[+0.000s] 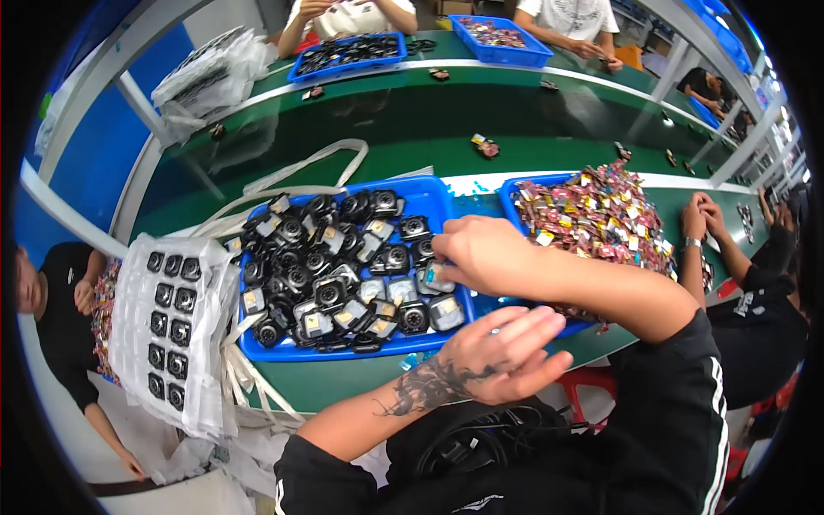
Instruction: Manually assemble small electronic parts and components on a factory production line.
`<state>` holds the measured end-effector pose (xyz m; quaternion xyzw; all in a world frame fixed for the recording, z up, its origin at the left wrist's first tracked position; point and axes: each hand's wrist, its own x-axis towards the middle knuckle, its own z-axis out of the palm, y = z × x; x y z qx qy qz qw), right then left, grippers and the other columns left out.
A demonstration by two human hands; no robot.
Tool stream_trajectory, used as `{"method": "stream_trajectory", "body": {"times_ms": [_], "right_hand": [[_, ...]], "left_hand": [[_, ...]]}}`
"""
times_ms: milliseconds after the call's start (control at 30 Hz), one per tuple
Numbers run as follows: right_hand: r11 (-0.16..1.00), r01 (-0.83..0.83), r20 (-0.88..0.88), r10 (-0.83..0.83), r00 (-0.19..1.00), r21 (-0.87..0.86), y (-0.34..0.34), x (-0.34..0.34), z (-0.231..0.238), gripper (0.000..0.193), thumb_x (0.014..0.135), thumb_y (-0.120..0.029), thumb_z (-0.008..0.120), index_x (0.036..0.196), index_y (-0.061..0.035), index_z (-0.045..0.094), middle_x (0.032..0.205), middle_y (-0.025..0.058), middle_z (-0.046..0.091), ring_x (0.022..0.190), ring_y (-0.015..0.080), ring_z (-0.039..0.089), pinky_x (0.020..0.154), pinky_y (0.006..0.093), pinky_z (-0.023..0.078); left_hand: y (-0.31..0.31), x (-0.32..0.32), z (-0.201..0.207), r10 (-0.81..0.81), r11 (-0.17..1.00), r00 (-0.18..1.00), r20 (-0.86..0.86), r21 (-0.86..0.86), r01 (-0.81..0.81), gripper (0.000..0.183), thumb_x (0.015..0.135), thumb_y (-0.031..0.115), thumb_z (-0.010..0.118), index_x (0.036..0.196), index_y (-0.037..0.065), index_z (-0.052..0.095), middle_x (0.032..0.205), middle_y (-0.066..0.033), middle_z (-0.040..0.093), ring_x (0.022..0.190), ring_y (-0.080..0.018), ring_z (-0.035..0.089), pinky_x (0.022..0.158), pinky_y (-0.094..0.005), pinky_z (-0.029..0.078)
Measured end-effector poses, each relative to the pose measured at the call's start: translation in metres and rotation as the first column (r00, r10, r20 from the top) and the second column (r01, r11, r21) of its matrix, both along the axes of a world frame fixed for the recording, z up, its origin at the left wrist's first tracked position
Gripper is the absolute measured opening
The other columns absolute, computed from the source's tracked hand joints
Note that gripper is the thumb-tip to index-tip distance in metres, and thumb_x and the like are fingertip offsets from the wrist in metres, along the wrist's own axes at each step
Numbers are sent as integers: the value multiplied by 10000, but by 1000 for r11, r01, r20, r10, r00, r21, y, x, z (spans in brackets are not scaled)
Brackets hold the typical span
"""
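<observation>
A blue tray [360, 348] in front of me is heaped with black smartwatch cases [329, 293]. Some lie with the round sensor back up, others show a grey, open inside. My right hand [485, 253] reaches over the tray's right edge, its fingers bent down and pinched on a watch case [433, 276] with a bit of blue on it; the fingers partly cover that case. Nearer to me, my left hand [502, 356] hovers by the tray's lower right corner. Its fingers are stretched out and nothing shows in them.
A second blue tray [508, 190] at right holds a pile of small red and yellow circuit parts [601, 215]. White blister trays of watch cases [172, 322] stand at left. Beyond runs a green conveyor belt [403, 129] with scattered parts. Several co-workers sit around.
</observation>
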<state>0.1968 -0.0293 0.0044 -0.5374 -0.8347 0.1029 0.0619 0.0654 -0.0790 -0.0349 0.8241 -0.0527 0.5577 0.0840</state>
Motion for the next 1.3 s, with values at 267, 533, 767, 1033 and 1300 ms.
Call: {"method": "stream_trajectory", "body": {"times_ms": [267,533,767,1033,1300], "right_hand": [[929,347,-648,-185,739,131,-36,20,29,180,799,-140,725,825,-6,609,684,116,647,647,221,671,579,317,514],[819,557,-749,-281,601,140,-111,58,19,88,826,-52,701,886,1,665,827,77,666,737,126,650,654,262,522],[524,810,-492,-650,579,261,-180,168,20,136,771,-69,735,884,-36,667,812,99,631,749,248,610,732,360,490],[676,681,-332,-596,731,283,-178,179,9,172,750,-93,758,902,-78,680,882,72,593,868,260,577,760,369,458],[626,635,-395,-498,772,453,-159,193,12,54,811,-48,676,855,-17,669,796,111,613,730,272,603,665,358,484]], "left_hand": [[10,-8,7,408,607,911,61,-763,-221,598,904,143,554,1410,-31,287,1255,-165,463,1119,-229,449,955,-353,361],[12,-2,10,-137,-174,953,271,-953,246,210,1003,154,499,1043,-18,614,996,-139,688,857,-235,702,743,-290,590],[24,-4,16,-130,-355,932,340,-893,276,193,951,78,571,1110,-32,564,1044,-186,670,847,-232,705,735,-290,596],[20,-6,15,-200,-283,949,245,-941,184,353,935,42,575,1271,-6,478,1069,-183,663,698,-144,650,572,-220,515],[16,-1,20,-149,-63,983,109,-993,101,477,935,55,555,1381,64,385,1106,-134,624,713,-92,564,562,-197,440]]}}
